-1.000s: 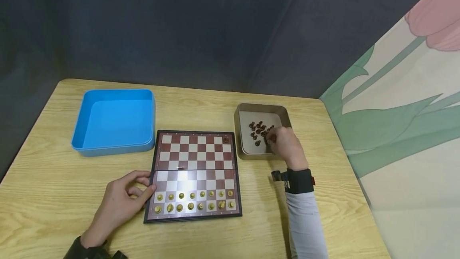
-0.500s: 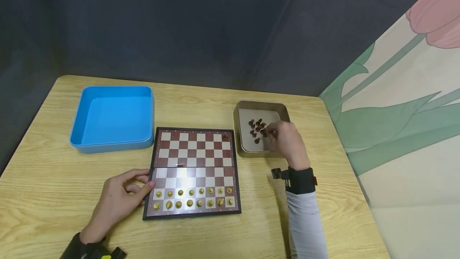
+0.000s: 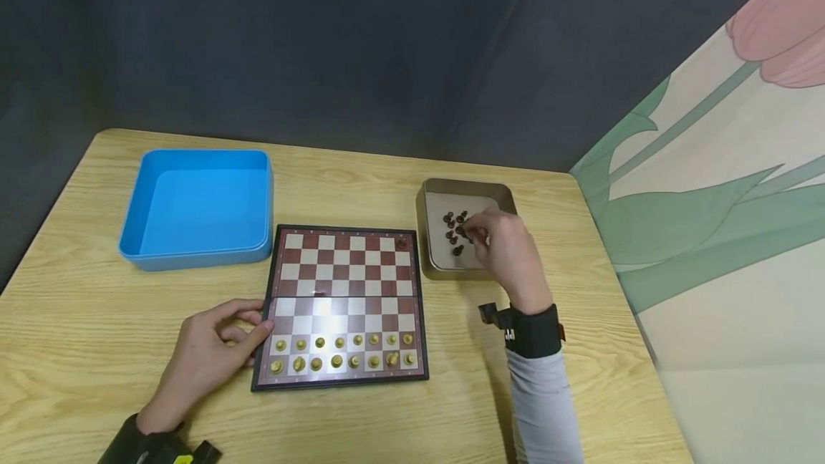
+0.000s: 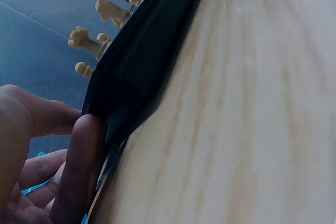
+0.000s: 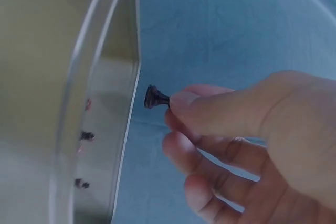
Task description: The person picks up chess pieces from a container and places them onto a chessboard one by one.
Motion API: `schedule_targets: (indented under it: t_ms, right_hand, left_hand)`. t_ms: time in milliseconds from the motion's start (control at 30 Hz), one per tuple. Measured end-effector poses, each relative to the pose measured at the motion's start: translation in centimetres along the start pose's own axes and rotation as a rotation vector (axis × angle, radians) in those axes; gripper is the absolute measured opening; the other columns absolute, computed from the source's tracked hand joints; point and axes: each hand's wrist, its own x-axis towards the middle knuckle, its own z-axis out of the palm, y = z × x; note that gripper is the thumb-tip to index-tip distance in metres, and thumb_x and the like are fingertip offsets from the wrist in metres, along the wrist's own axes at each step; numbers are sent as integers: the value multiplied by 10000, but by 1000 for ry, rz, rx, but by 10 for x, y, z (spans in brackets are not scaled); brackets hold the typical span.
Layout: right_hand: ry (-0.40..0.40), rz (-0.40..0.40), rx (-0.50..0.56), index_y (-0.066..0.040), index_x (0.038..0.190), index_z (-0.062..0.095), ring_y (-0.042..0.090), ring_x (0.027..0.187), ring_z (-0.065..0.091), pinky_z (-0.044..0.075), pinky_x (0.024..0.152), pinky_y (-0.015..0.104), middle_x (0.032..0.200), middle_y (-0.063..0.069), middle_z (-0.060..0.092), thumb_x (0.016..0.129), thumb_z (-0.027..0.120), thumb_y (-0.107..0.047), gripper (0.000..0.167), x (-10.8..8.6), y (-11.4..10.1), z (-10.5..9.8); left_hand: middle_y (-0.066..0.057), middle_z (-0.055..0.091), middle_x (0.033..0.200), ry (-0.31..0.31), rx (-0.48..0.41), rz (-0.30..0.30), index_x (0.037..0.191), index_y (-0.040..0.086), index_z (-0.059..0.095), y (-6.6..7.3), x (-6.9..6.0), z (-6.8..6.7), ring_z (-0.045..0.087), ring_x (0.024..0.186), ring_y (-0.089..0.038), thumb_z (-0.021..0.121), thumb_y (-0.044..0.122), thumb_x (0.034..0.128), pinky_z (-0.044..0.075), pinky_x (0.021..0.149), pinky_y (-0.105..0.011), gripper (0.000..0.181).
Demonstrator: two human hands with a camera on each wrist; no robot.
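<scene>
My right hand (image 3: 512, 253) is over the metal tin (image 3: 423, 235) in the head view. In the right wrist view its thumb and forefinger pinch a dark chess piece (image 5: 154, 97), base pointing away from the fingers; the grip hides its top. Several dark chess pieces (image 3: 457, 250) lie in the tin. At the left edge of the chessboard (image 3: 348, 272), my left hand (image 3: 205, 349) holds the rim between thumb and curled fingers. Two rows of gold chess pieces (image 3: 336, 361) stand along the near side. One dark piece (image 3: 401, 243) stands on the far right corner square.
A blue tray (image 3: 131, 261) with nothing visible inside stands behind and left of the board. All of this rests on a wooden table (image 3: 361, 421). A dark curtain (image 3: 290, 56) hangs behind it, and a flower-patterned surface (image 3: 722, 235) borders the right side.
The right hand has lifted slightly and shifted left over the tin, with a dark chess piece now pinched in it. The left hand stays at the board's edge; the view has shifted slightly.
</scene>
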Motion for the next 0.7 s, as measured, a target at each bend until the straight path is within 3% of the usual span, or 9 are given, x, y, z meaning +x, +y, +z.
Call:
schedule_targets:
  t_ms: [333, 700]
  right_hand:
    - [26, -106, 55, -12, 1005, 807, 226, 792, 717, 609, 663, 377, 983, 96, 759, 948, 766, 41, 88, -2, -23, 3]
    - [13, -188, 97, -31, 980, 811, 226, 881, 732, 618, 728, 370, 983, 81, 749, 952, 773, 32, 79, 2, -29, 9]
  left_hand:
    - [-168, 739, 1023, -15, 4, -48, 1329, -25, 693, 1, -2, -2, 722, 624, -120, 793, 117, 975, 632, 525, -315, 395]
    - [-184, 744, 1014, 0, -19, -39, 1324, -29, 702, 2, 0, -1, 728, 606, -133, 763, 66, 985, 633, 516, -327, 358]
